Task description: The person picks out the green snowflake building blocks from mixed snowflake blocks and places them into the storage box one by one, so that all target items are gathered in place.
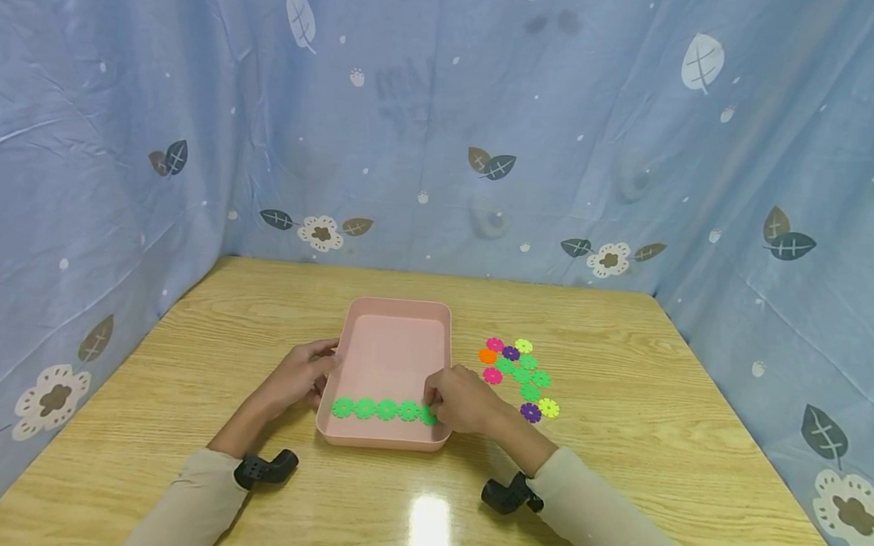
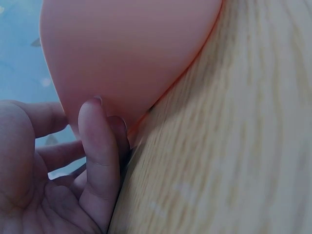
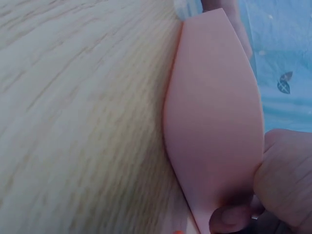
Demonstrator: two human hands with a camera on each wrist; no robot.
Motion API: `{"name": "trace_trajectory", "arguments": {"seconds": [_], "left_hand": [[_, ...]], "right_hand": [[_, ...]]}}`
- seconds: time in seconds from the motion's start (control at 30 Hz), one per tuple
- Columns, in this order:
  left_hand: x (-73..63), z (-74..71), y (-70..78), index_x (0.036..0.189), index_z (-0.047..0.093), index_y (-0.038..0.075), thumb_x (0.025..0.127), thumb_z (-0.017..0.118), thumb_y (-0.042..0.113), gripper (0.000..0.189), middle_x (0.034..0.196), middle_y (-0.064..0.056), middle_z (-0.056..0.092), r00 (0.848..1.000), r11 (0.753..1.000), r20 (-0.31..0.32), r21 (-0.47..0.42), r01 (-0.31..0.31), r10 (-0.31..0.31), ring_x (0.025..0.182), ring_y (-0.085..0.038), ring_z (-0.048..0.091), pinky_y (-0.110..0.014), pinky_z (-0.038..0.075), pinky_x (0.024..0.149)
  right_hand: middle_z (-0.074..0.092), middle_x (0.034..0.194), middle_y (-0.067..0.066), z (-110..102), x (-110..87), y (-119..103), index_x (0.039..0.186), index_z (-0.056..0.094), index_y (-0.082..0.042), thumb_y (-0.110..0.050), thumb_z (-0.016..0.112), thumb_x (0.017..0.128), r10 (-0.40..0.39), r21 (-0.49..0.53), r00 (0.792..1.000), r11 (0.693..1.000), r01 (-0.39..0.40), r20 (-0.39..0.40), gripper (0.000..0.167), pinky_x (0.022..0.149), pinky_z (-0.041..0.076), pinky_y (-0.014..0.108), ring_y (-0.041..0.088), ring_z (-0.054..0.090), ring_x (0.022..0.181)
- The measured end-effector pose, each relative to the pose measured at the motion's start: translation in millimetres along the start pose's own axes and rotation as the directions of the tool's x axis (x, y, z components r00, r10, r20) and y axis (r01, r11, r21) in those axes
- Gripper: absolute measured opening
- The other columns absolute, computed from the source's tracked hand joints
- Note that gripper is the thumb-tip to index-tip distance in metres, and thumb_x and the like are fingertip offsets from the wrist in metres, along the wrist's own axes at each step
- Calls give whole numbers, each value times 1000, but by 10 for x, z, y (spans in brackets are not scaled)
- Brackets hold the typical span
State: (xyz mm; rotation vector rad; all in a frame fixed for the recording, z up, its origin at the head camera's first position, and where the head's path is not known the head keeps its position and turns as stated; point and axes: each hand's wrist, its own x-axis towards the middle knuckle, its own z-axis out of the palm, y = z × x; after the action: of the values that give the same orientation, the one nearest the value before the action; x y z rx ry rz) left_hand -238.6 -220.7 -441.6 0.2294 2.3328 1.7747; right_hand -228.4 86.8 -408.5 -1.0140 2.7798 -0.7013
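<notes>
A pink tray (image 1: 397, 346) stands on the wooden table between both hands. My left hand (image 1: 301, 375) holds its left side, thumb at the rim. In the left wrist view, fingers (image 2: 97, 141) of that hand rest against the tray's outer wall. Over the right wall reaches my right hand (image 1: 463, 398), its fingers bent down at a green flower-shaped disc (image 1: 429, 417) in the near right corner and partly covering it. More green discs (image 1: 387, 410) lie flat in a row to its left, along the tray's near end. In the right wrist view, one fingertip (image 3: 231, 218) hangs outside the wall.
Right of the tray lies a loose group of flower discs: several green discs (image 1: 522, 375), pink ones (image 1: 492, 377), an orange one (image 1: 488, 356), purple ones (image 1: 530, 412) and yellow ones (image 1: 549, 408). A blue patterned curtain (image 1: 430, 139) encloses the table (image 1: 591, 332) at back and sides.
</notes>
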Motion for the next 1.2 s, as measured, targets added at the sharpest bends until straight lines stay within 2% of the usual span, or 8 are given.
{"name": "trace_trajectory", "arguments": {"seconds": [0.2,0.3,0.6,0.77,0.9,1.07,1.2], "left_hand": [[-7,1,5,156,35,0,108,48,22,54,122,-23,53,1000,1000,-6,-3,6,-6,62,-19,59,-28,54,48],[-14,-1,8,156,35,0,108,48,22,54,121,-23,54,1000,1000,-10,-1,7,-7,62,-19,60,-29,54,49],[-15,9,-15,156,35,2,108,48,22,54,128,-24,51,1000,1000,-13,-5,11,-11,63,-19,59,-30,54,48],[-18,11,-4,156,36,2,107,49,22,55,127,-24,52,1000,1000,-16,3,8,-8,62,-18,59,-29,54,48],[-15,6,7,156,35,1,107,49,22,55,127,-23,52,1000,1000,-17,6,5,-4,62,-18,58,-29,53,48],[-1,4,-2,157,35,2,108,48,22,55,127,-24,51,1000,1000,-14,5,7,-7,63,-18,59,-29,54,49],[1,6,-1,156,35,2,108,47,22,54,129,-24,52,1000,1000,-13,3,9,-9,63,-19,60,-31,55,50]], "right_hand": [[64,80,-2,-40,-17,-19,93,71,-9,-2,67,93,16,-41,1000,999,-16,2,8,55,45,21,10,52,63],[66,85,-1,-75,-25,-31,98,72,-8,-4,66,95,13,-36,1000,999,-13,-12,7,59,48,22,11,53,65],[70,93,3,-130,-50,32,104,71,-4,-3,63,96,-36,65,997,997,41,-72,11,69,52,26,11,56,71],[67,104,8,-158,-67,91,114,65,-3,-1,61,98,7,155,992,988,13,-128,16,75,53,32,16,57,80],[63,111,12,-186,-72,116,117,61,-4,-1,62,98,52,196,980,980,-14,-191,20,78,51,35,21,55,88],[57,114,8,-227,-57,192,122,59,-5,-7,61,100,141,281,965,957,-76,-220,22,69,51,34,21,53,74],[56,113,10,-280,-50,298,123,58,-5,-8,63,100,173,313,954,945,-92,-243,24,63,48,32,18,51,63]]}}
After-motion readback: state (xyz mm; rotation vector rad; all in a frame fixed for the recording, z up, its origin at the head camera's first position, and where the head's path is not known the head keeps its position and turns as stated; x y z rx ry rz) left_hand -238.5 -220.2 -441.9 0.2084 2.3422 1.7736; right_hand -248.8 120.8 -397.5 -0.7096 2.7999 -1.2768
